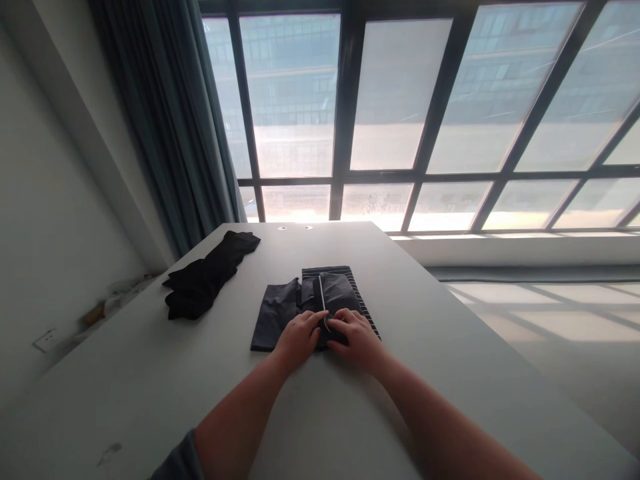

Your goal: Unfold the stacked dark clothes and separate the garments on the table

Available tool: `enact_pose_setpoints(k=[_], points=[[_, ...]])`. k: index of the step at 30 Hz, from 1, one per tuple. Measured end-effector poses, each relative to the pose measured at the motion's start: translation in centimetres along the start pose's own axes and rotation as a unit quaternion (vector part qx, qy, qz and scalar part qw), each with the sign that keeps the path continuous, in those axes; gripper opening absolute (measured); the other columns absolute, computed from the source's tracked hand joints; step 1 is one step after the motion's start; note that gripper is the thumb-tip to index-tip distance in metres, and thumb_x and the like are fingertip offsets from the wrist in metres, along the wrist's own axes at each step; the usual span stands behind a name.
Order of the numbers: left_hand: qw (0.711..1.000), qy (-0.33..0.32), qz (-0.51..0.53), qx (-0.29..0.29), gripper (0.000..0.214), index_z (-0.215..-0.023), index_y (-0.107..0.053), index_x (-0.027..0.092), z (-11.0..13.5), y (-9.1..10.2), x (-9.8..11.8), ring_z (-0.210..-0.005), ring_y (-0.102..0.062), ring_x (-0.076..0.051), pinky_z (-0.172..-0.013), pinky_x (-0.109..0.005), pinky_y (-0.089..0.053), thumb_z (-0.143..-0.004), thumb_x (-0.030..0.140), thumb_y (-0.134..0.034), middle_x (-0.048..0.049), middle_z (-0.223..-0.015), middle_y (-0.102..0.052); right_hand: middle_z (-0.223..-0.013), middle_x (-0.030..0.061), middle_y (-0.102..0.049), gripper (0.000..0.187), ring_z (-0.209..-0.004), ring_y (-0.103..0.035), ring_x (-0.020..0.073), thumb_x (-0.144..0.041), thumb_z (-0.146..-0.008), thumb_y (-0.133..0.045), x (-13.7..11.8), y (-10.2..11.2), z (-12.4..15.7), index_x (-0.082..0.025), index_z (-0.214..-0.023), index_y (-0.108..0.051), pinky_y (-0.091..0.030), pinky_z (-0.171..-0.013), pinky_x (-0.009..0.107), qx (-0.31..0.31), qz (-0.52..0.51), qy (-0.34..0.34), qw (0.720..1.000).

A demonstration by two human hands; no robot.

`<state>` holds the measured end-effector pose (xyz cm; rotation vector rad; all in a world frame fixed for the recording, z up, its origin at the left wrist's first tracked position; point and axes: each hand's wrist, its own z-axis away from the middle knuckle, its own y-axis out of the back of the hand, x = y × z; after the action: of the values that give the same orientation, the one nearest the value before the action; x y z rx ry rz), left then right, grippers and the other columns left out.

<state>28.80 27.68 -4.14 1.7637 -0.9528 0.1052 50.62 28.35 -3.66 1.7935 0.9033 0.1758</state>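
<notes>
A dark grey folded garment (275, 313) lies on the white table (310, 413) in front of me. A black cloth with thin white stripes (367, 308) shows from under its right side. Down its middle runs a narrow white strip (321, 292), which might be a cord or trim. My left hand (300, 335) is at the near edge, fingers bent and pinching the fabric by the strip's lower end. Close beside it, my right hand (354, 335) has its fingers curled on the same spot. What lies between the fingertips is partly hidden.
A crumpled black cloth (213, 277) lies at the table's left. Two small round fittings (295, 228) sit near the far edge. Beyond are a dark curtain (165, 113) and tall framed windows (345, 113). A wall socket (46, 340) is low on the left.
</notes>
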Motion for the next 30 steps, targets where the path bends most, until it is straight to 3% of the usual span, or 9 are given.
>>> enact_pose_setpoints(k=[2, 5, 10, 15, 18, 21, 26, 29, 30], points=[[0.999, 0.011, -0.038, -0.005, 0.050, -0.141, -0.065, 0.028, 0.0, 0.2, 0.1, -0.107, -0.068, -0.023, -0.098, -0.037, -0.053, -0.097, 0.012, -0.047, -0.0077, -0.117, -0.071, -0.125, 0.0070, -0.061, 0.044, -0.114, -0.055, 0.0239, -0.020, -0.086, -0.077, -0.3, -0.1, 0.0, -0.030, -0.129, -0.075, -0.044, -0.104, 0.037, -0.008, 0.002, 0.025, 1.000], [0.991, 0.039, -0.125, 0.008, 0.035, -0.114, -0.077, 0.027, -0.1, 1.0, -0.1, -0.102, -0.067, -0.024, -0.094, -0.039, -0.052, -0.094, 0.010, -0.053, -0.0074, -0.110, -0.071, -0.116, 0.0045, -0.063, 0.043, -0.110, -0.055, 0.0214, -0.009, -0.086, -0.072, -1.0, -0.3, 0.1, -0.035, -0.120, -0.079, -0.041, -0.102, 0.036, -0.019, 0.005, 0.042, 0.999], [0.973, 0.077, -0.204, 0.071, 0.023, -0.103, -0.076, 0.027, -0.3, 1.8, -0.6, -0.120, -0.061, -0.031, -0.099, -0.047, -0.050, -0.090, 0.012, -0.065, -0.0103, -0.131, -0.064, -0.113, 0.0055, -0.062, 0.034, -0.108, -0.054, 0.0218, -0.010, -0.086, -0.073, -1.8, -0.8, 0.1, -0.029, -0.114, -0.079, -0.039, -0.101, 0.037, -0.021, 0.014, 0.032, 0.999], [0.990, -0.023, -0.111, 0.087, 0.022, -0.099, -0.071, 0.025, -0.9, 1.9, 0.0, -0.134, -0.057, -0.027, -0.117, -0.049, -0.042, -0.092, 0.009, -0.058, -0.0070, -0.132, -0.069, -0.113, 0.0075, -0.059, 0.015, -0.106, -0.052, 0.0232, -0.028, -0.087, -0.080, -1.9, -1.3, -0.4, -0.020, -0.099, -0.074, -0.042, -0.097, 0.035, 0.027, 0.017, -0.017, 0.999], [0.987, -0.098, -0.046, 0.122, 0.024, -0.098, -0.067, 0.024, -0.4, 2.3, 1.2, -0.122, -0.066, -0.022, -0.126, -0.049, -0.032, -0.097, 0.010, -0.047, -0.0056, -0.112, -0.076, -0.106, 0.0089, -0.058, 0.009, -0.103, -0.050, 0.0240, -0.027, -0.092, -0.071, -2.2, -0.8, -0.5, -0.018, -0.091, -0.069, -0.043, -0.092, 0.034, 0.098, 0.023, -0.024, 0.995], [0.977, -0.134, -0.015, 0.163, 0.021, -0.101, -0.064, 0.023, 0.4, 2.6, 2.1, -0.101, -0.071, -0.021, -0.120, -0.046, -0.041, -0.101, 0.016, -0.044, -0.0067, -0.104, -0.075, -0.098, 0.0085, -0.057, 0.019, -0.096, -0.050, 0.0219, -0.023, -0.100, -0.053, -2.7, 1.0, -0.1, -0.018, -0.084, -0.062, -0.043, -0.088, 0.034, 0.161, -0.029, 0.027, 0.986], [0.990, -0.071, 0.003, 0.123, 0.014, -0.108, -0.065, 0.022, 0.4, 1.6, 1.5, -0.101, -0.067, -0.026, -0.094, -0.040, -0.052, -0.096, 0.029, -0.060, -0.0099, -0.107, -0.072, -0.104, 0.0080, -0.061, 0.024, -0.095, -0.056, 0.0179, -0.023, -0.104, -0.045, -3.9, 3.3, 0.5, -0.019, -0.082, -0.055, -0.047, -0.087, 0.031, 0.126, -0.144, 0.123, 0.974], [0.996, -0.005, 0.038, 0.078, 0.016, -0.095, -0.065, 0.022, -0.2, 0.9, 0.2, -0.090, -0.068, -0.022, -0.086, -0.034, -0.052, -0.101, 0.028, -0.051, -0.0073, -0.096, -0.071, -0.110, 0.0085, -0.062, 0.008, -0.100, -0.058, 0.0199, -0.023, -0.098, -0.055, -3.8, 2.3, 0.3, -0.020, -0.102, -0.061, -0.049, -0.092, 0.033, 0.088, -0.143, 0.109, 0.980], [0.995, 0.017, 0.053, 0.087, 0.018, -0.096, -0.065, 0.022, -0.2, 0.8, -0.1, -0.088, -0.068, -0.022, -0.084, -0.033, -0.052, -0.101, 0.026, -0.048, -0.0070, -0.095, -0.072, -0.112, 0.0087, -0.062, 0.015, -0.102, -0.058, 0.0217, -0.024, -0.095, -0.061, -3.6, 1.7, 0.2, -0.020, -0.109, -0.062, -0.049, -0.093, 0.034, 0.076, -0.133, 0.096, 0.984]])
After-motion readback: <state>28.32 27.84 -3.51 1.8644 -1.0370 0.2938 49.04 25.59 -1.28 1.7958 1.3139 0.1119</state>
